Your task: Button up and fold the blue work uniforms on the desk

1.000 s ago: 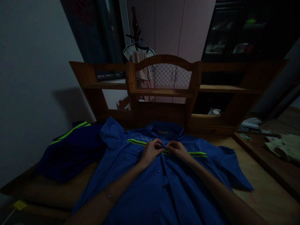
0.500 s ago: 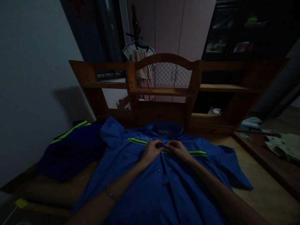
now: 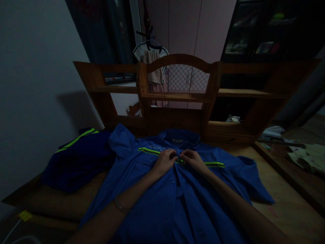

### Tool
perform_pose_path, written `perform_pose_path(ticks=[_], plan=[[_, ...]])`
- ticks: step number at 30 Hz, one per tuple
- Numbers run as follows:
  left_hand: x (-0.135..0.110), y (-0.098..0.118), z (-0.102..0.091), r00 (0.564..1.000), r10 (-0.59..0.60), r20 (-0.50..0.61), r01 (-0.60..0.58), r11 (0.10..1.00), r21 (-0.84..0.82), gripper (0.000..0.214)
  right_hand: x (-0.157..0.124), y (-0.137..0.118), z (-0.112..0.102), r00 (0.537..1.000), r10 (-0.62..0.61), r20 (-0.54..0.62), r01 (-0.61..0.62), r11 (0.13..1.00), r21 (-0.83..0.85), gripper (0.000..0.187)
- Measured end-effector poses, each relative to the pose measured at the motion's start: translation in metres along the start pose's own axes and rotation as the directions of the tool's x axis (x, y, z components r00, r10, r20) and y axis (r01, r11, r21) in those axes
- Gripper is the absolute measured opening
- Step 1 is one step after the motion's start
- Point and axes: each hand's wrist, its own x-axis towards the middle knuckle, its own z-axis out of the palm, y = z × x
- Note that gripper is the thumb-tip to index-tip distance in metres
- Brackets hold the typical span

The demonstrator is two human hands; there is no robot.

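A blue short-sleeved work shirt (image 3: 152, 189) lies face up on the wooden bed boards, its collar at the far end. Across the chest runs a yellow-green reflective stripe, with pale lettering above it. My left hand (image 3: 165, 162) pinches the shirt's front edge at chest height. Close beside it on the right, my right hand (image 3: 193, 160) pinches the opposite part of the front placket. The fingertips nearly meet, and they hide whatever button or hole lies between them. Below the hands, the front hangs partly apart, with a small button visible on the left panel.
To the left lies a dark blue garment (image 3: 76, 162) with yellow-green stripes. Behind the shirt stands a wooden headboard with shelves (image 3: 175, 98). Clothes on hangers (image 3: 153, 64) hang beyond it. At far right is a pale cloth (image 3: 307, 159); a yellow-tagged cable (image 3: 25, 215) is at lower left.
Both hands stay at the same spot on the shirt front, with only slight finger movement. The camera view has shifted a little.
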Motion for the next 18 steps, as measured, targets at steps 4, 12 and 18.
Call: perform_pose_path(ticks=[4,12,18], plan=[[0.001,-0.002,0.001,1.0,-0.027,0.004,0.027,0.999,-0.026,0.01,-0.006,-0.013,-0.003,1.0,-0.024,-0.015,0.023,0.993,-0.114,0.029],[0.007,-0.013,0.0,0.992,-0.127,0.009,0.127,0.988,-0.086,0.013,-0.041,-0.066,-0.073,0.963,-0.214,-0.164,-0.097,0.29,-0.952,0.052],[0.012,-0.025,0.005,0.989,-0.146,0.006,0.146,0.989,-0.024,0.015,-0.09,-0.021,-0.127,0.949,0.035,-0.312,-0.312,-0.02,-0.95,0.068]])
